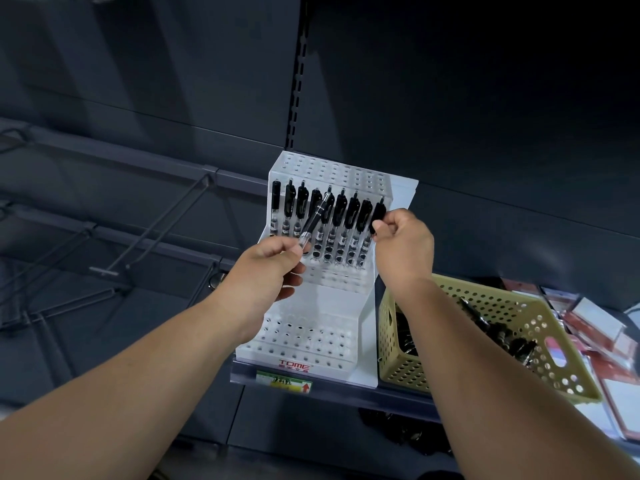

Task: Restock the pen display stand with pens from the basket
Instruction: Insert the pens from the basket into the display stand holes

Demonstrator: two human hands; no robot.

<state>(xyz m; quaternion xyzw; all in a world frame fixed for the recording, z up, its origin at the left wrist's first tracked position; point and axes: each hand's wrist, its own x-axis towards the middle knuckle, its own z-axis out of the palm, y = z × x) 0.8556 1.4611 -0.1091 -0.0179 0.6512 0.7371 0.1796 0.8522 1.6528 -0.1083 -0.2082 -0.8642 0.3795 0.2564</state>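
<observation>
Seating end pen [379,216] in stand [325,299], head view: right hand [405,244] pinches it at stand's top row, right end; keep upright, push straight down. Left hand [270,268] grips spare pen [314,221], slanted across stand's row; hold clear. Basket [398,365] just right of stand.

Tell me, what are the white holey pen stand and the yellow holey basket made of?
The white tiered pen display stand looks like frosted plastic: its holed tiers seem translucent and softly shiny. The pale yellow perforated basket looks like matte moulded plastic, given its even round holes and cut-out handle. That is probable, not certain, from looks alone.
</observation>
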